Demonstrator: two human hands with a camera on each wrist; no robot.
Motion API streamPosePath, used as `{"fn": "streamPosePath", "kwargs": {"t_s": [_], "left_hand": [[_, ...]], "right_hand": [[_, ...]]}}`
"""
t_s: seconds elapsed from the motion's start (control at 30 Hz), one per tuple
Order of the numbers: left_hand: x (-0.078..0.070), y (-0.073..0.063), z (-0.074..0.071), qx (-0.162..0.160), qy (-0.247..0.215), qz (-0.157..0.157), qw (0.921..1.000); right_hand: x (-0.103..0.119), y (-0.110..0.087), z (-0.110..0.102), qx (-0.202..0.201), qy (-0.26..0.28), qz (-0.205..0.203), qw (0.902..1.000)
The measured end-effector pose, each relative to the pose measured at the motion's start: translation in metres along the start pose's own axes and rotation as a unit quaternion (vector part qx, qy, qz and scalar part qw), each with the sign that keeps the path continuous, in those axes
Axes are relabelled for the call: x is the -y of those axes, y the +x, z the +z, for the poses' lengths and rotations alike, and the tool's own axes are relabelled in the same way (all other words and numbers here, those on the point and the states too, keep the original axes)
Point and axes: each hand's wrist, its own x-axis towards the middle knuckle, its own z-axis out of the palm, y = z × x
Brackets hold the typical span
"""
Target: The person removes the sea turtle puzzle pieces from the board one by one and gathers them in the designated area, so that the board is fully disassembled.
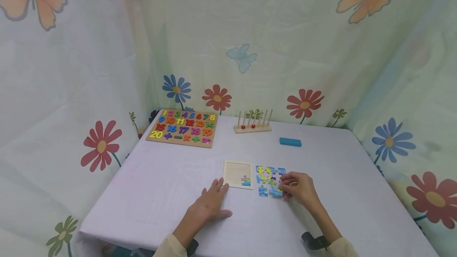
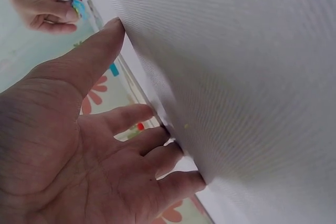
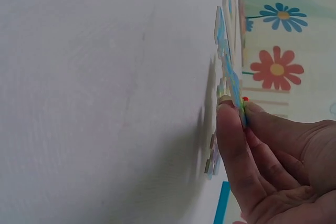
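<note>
My right hand pinches a blue jigsaw piece between thumb and fingers, tilted up off the table in the right wrist view. Around it lie several loose jigsaw pieces, blue with yellow and green parts, partly hidden by my fingers. To their left is a shallow wooden puzzle tray with one placed piece in its lower right corner. My left hand rests on the cloth with fingers spread, fingertips at the tray's lower left corner. In the left wrist view its palm holds nothing.
A number board with coloured digits lies at the back left. Behind the tray stands a wooden peg rack with red beads. A teal block sits at the back right. Patterned curtains enclose the white-covered table.
</note>
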Motion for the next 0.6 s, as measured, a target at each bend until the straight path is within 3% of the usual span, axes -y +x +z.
{"fn": "streamPosePath", "kwargs": {"t_s": [0.17,0.33,0.6], "left_hand": [[-0.001,-0.001,-0.001,0.003,-0.011,-0.004,0.9999],[-0.003,-0.003,-0.005,0.007,-0.012,-0.005,0.9999],[-0.001,-0.001,-0.003,0.009,-0.012,-0.008,0.9999]], "right_hand": [[-0.003,-0.001,0.006,-0.017,-0.026,0.016,0.9994],[-0.004,-0.001,0.011,-0.031,-0.065,0.012,0.9973],[-0.004,0.000,0.014,-0.038,-0.086,-0.001,0.9956]]}}
